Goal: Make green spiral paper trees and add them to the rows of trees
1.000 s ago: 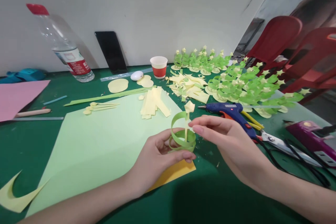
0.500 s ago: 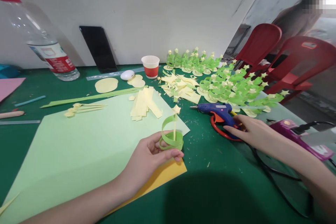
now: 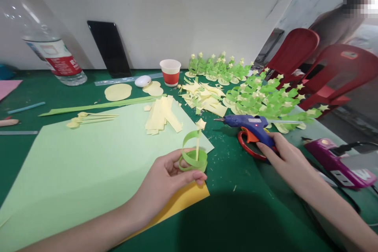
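Just below the centre of the frame, the left hand [image 3: 169, 179] pinches a green paper coil [image 3: 193, 162] between its fingers, a pale yellow star [image 3: 201, 124] topping the stalk inside; right of centre, the right hand [image 3: 288, 157] has its fingers gripping the handle of a blue glue gun [image 3: 251, 123] above the green tabletop [image 3: 233, 173], nozzle pointing left

The right hand [image 3: 285, 155] partly hides the glue gun [image 3: 251, 122].

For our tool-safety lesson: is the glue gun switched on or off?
Apparently on: a small red light glows on the blue glue gun.
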{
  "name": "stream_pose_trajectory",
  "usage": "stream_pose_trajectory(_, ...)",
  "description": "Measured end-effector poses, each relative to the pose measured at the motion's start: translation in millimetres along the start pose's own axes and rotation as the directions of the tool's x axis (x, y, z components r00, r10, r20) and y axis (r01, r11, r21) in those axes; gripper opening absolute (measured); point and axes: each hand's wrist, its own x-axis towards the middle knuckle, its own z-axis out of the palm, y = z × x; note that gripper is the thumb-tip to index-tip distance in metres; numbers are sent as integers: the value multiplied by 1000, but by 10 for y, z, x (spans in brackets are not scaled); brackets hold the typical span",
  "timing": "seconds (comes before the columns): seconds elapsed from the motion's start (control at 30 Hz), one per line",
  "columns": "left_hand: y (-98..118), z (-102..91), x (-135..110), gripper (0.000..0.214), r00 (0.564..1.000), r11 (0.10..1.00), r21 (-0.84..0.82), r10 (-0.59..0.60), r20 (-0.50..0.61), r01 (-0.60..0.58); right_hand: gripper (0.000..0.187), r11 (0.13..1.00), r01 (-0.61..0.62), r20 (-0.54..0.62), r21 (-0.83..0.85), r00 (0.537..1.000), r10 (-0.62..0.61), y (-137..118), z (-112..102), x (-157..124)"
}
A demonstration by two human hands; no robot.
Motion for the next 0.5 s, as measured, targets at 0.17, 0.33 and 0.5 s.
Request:
stream_pose_trajectory(0.17, -3, -1, 2, 17, 999, 1000, 19, -16, -30, 17, 35, 993, -47, 40, 110, 998, 43, -38, -21, -100)
stream_pose_trajectory(0.33, 23, 12, -16, 16, 993, 999, 32, 7, -120, -3, 37, 921, -32, -9, 388, 999, 39, -98, -59, -203)
stream_pose_trajectory(0.5, 122, -49, -40, 14, 988, 998, 68, 19, -154, -9, 41, 839, -87, 87, 537, 995, 47, -328, -165, -200)
